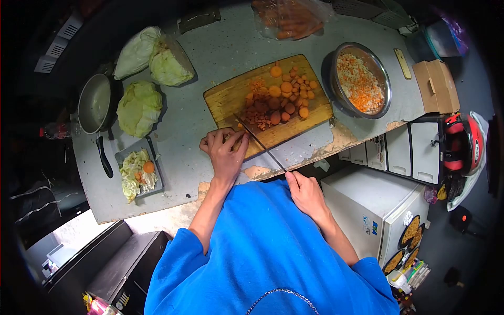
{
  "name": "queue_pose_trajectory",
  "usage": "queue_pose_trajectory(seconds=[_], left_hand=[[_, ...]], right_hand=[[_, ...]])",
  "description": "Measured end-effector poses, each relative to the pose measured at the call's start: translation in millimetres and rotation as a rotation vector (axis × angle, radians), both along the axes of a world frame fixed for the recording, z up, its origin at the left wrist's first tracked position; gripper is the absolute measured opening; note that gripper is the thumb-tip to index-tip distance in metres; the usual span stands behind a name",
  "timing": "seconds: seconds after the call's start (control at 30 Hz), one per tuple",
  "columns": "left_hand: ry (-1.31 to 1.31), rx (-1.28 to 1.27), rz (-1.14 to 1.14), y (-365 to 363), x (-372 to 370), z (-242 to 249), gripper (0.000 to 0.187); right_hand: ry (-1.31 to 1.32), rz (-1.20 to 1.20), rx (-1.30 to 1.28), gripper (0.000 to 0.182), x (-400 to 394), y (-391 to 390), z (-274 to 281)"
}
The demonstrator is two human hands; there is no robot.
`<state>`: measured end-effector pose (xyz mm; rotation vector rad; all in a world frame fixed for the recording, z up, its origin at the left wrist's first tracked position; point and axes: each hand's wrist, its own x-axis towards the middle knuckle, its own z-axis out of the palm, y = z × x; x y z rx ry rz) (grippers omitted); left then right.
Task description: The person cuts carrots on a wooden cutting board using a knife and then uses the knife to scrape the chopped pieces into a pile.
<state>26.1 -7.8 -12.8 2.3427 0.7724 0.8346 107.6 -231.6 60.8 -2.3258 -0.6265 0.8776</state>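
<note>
My right hand is wrapped round the handle of a knife, whose thin blade reaches over the near left part of a wooden cutting board. Beside the blade, my left hand has its fingers curled at the board's near left corner. A small bit of orange carrot shows by its fingertips; what the fingers grip is mostly hidden. On the board lie carrot slices toward the right and finely diced carrot nearer the blade.
A metal bowl of chopped white and orange vegetables stands right of the board. Cabbages and a frying pan are at left, near a grey tray of scraps. Bagged carrots lie at the back. A white fridge stands right of me.
</note>
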Motion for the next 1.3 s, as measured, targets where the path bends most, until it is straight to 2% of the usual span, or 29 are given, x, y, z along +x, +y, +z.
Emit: queue_pose_trajectory(seconds=[0.13, 0.23, 0.33, 0.4, 0.73, 1.0, 1.3], left_hand=[[-0.015, 0.004, -0.001, 1, 0, 0, 0.013], [-0.016, -0.001, -0.003, 1, 0, -1, 0.013], [-0.025, 0.029, -0.001, 1, 2, 1, 0.013], [-0.027, 0.032, 0.005, 1, 4, 1, 0.012], [-0.06, -0.013, 0.033, 20, 11, -1, 0.018], [0.102, -0.007, -0.076, 33, 27, 13, 0.017], [0.081, 0.044, -0.058, 25, 8, 11, 0.014]], right_hand=[[-0.024, 0.007, -0.003, 0.047, -2, 4, -3], [-0.112, 0.031, -0.112, 0.05, -7, 6, -4], [-0.076, 0.031, -0.053, 0.05, 0, 6, -5], [0.138, 0.007, 0.016, 0.05, 9, 5, 1], [0.01, -0.053, 0.044, 0.047, 6, 10, 5], [0.154, -0.117, 0.046, 0.059, 15, 12, 4], [0.205, -0.078, -0.012, 0.056, 10, 13, 7]])
